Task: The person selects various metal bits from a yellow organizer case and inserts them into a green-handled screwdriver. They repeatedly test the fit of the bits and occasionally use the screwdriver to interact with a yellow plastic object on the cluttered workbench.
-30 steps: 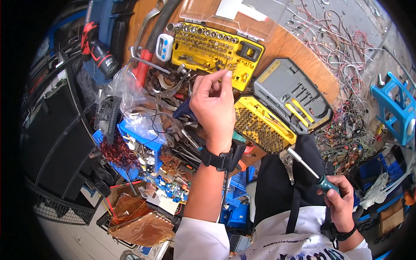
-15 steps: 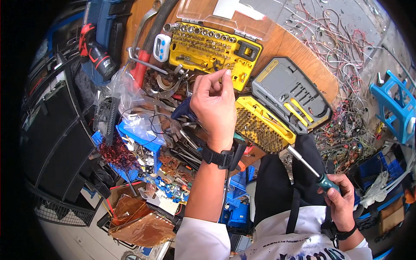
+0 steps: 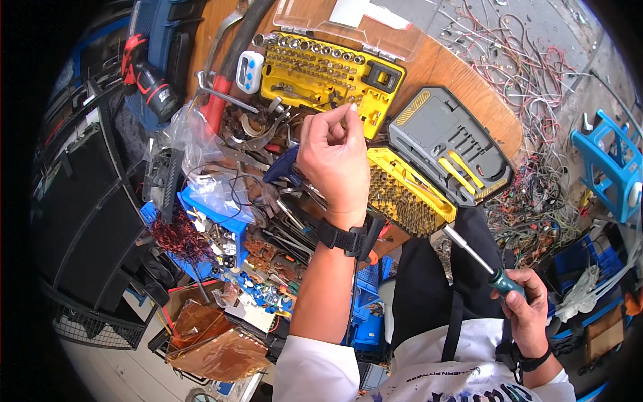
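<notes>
My left hand (image 3: 335,157) is raised by the lower edge of a yellow socket and bit set (image 3: 308,70), thumb and forefinger pinched together. Whatever sits between those fingertips is too small to make out. Lower right, my right hand (image 3: 526,311) grips a screwdriver (image 3: 479,258) by its dark green handle, its long silver shaft pointing up and left. That shaft's tip is near the corner of a second yellow bit case (image 3: 408,194), filled with rows of bits. Its grey lid (image 3: 459,137) lies folded back, holding two yellow-handled tools.
Left of my arm are a blue bin (image 3: 228,228), plastic bags (image 3: 191,144) and piled hand tools. A red and black power drill (image 3: 147,84) lies at upper left. Tangled wires (image 3: 529,134) cover the floor on the right, near a blue stool (image 3: 613,164).
My left hand and forearm have shifted very slightly, the wrist moving a little to the right. My right hand and the screwdriver have stayed in place.
</notes>
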The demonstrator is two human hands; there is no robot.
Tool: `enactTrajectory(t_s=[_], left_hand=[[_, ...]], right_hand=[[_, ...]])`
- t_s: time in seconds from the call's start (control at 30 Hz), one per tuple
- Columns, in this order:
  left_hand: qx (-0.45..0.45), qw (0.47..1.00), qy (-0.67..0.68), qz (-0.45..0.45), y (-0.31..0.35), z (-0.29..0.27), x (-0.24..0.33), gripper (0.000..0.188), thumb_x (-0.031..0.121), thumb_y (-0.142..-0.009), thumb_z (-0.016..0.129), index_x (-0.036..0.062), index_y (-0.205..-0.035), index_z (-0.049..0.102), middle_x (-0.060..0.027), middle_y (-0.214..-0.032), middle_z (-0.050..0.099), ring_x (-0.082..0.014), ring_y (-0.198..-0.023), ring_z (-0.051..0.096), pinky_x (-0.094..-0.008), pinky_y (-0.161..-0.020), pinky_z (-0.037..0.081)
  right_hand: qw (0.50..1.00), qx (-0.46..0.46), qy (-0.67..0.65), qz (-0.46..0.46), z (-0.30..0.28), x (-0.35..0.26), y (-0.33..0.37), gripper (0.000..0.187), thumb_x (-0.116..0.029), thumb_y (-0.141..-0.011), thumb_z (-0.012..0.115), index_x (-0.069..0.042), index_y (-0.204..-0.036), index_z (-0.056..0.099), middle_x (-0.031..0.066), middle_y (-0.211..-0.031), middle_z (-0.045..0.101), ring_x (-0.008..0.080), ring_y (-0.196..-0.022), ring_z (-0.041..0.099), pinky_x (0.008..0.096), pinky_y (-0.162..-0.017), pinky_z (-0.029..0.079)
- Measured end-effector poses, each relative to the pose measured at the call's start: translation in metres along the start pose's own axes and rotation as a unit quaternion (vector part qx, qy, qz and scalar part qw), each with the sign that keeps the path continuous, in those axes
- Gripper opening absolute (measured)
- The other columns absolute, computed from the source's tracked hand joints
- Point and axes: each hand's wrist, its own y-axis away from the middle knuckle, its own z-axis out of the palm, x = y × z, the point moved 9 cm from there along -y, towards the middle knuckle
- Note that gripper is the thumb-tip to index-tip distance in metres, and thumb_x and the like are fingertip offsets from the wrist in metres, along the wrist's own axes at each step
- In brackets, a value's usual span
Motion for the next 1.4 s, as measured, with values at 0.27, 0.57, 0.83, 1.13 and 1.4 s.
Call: enactTrajectory(t_s=[0.27,0.57,0.83,1.13,1.4], left_hand=[[0.006,1.000,0.008,-0.025,0.003,0.000,-0.006,0.006,0.002,-0.074,0.070,0.0022,-0.076,0.064,-0.0004,-0.059,0.042,-0.0114,-0.050,0.038,-0.0280,-0.047,0.033],[-0.014,1.000,-0.015,0.014,0.000,0.002,0.004,0.007,0.002,-0.074,0.070,0.0040,-0.076,0.063,-0.0011,-0.061,0.043,-0.0135,-0.051,0.039,-0.0291,-0.048,0.035],[-0.033,0.995,-0.059,0.074,0.001,0.003,0.014,0.005,0.003,-0.078,0.068,0.0000,-0.079,0.065,0.0023,-0.062,0.047,-0.0065,-0.052,0.037,-0.0241,-0.049,0.033],[-0.033,0.992,-0.088,0.079,0.001,-0.001,0.015,0.006,0.005,-0.078,0.069,0.0013,-0.082,0.066,0.0007,-0.061,0.049,-0.0094,-0.053,0.039,-0.0266,-0.050,0.035],[-0.045,0.995,-0.067,0.054,0.000,0.004,0.009,0.008,0.006,-0.081,0.067,-0.0003,-0.085,0.067,0.0028,-0.064,0.048,-0.0063,-0.055,0.037,-0.0239,-0.050,0.032]], right_hand=[[1.000,0.005,-0.004,-0.003,-0.001,0.001,0.000,0.038,-0.026,-0.079,0.073,-0.003,-0.104,0.057,0.0075,-0.080,0.065,0.0015,-0.054,0.044,0.0163,-0.048,0.031],[1.000,0.005,-0.005,-0.003,-0.001,0.001,-0.001,0.038,-0.027,-0.079,0.073,-0.003,-0.104,0.058,0.0077,-0.080,0.065,0.0014,-0.055,0.044,0.0162,-0.048,0.031],[1.000,-0.006,-0.006,-0.002,0.001,-0.003,0.000,0.036,-0.025,-0.080,0.073,-0.002,-0.105,0.058,0.0086,-0.081,0.066,0.0018,-0.056,0.045,0.0159,-0.049,0.032],[0.999,-0.032,-0.013,0.001,0.002,-0.004,0.000,0.031,-0.016,-0.082,0.070,0.000,-0.106,0.057,0.0105,-0.096,0.065,0.0123,-0.080,0.061,0.0205,-0.064,0.044],[1.000,-0.011,-0.009,-0.020,0.001,-0.002,-0.002,0.036,-0.023,-0.080,0.072,-0.002,-0.105,0.056,0.0117,-0.084,0.065,0.0044,-0.057,0.049,0.0167,-0.047,0.032]])
